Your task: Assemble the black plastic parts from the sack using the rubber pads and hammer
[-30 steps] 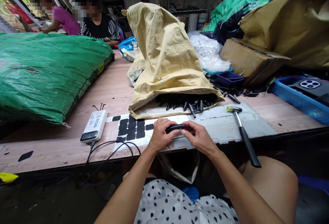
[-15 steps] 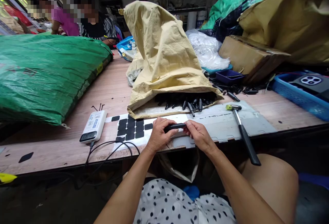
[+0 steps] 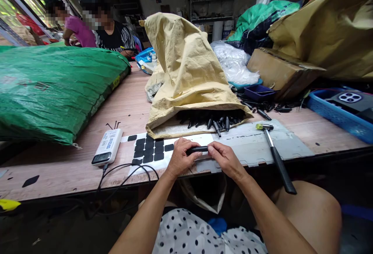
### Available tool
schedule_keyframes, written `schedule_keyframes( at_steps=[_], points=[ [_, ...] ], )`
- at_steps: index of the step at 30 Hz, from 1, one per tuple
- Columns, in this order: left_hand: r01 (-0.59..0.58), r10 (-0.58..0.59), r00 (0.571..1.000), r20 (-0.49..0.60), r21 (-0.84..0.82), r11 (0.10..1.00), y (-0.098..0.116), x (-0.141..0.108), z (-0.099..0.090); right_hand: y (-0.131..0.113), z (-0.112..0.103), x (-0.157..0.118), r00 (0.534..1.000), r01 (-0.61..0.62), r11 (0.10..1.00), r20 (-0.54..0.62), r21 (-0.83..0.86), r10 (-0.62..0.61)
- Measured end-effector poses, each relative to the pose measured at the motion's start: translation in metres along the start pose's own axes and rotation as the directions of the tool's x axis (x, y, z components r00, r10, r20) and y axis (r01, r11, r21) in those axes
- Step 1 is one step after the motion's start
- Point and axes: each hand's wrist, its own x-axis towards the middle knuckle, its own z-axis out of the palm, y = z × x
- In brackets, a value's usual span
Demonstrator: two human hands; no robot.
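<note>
Between my hands a slim black pen-shaped tube (image 3: 198, 149) lies nearly level, just above the near edge of the table. My left hand (image 3: 181, 156) is closed around its left part, the thumb along the near side. The fingertips of my right hand (image 3: 226, 159) pinch its right end. Directly behind, a tan sack (image 3: 186, 71) lies with its mouth towards me, and several similar black pieces (image 3: 217, 127) stick out of it. Left of my hands is a white sheet (image 3: 167, 163) with black rounded square stickers (image 3: 148, 149).
A hammer (image 3: 275, 156) lies on a grey board (image 3: 244, 145), its handle over the table edge. A white power bank (image 3: 107, 147) with black cables lies left, before a green sack (image 3: 58, 90). At right are a blue basket (image 3: 338, 116) and cardboard box (image 3: 282, 71). Two people sit far left.
The whole view has shifted slightly downwards in the picture. Both hands still hold the black tube in almost the same place; its tilt has changed only slightly.
</note>
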Motion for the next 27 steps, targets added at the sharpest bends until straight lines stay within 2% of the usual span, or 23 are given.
schedule_keyframes(
  at_steps=[6, 13, 21, 27],
  points=[
    [-0.025, 0.026, 1.000, -0.015, 0.018, 1.000, -0.001, 0.001, 0.001, -0.004, 0.007, 0.001, 0.994, 0.093, 0.978, -0.044, -0.187, -0.103],
    [-0.055, 0.055, 0.997, -0.053, 0.009, 0.998, -0.003, 0.000, 0.002, -0.003, 0.015, 0.002, 0.985, 0.113, 0.975, -0.106, -0.194, -0.135],
    [-0.031, 0.031, 0.999, -0.044, 0.009, 0.999, 0.002, -0.001, 0.002, -0.002, 0.010, -0.004, 0.997, 0.060, 0.992, -0.040, -0.108, -0.065],
    [-0.016, 0.016, 1.000, -0.015, 0.008, 1.000, 0.003, -0.001, -0.001, -0.001, 0.011, -0.005, 0.987, 0.150, 0.961, -0.021, -0.234, -0.159]
  ],
)
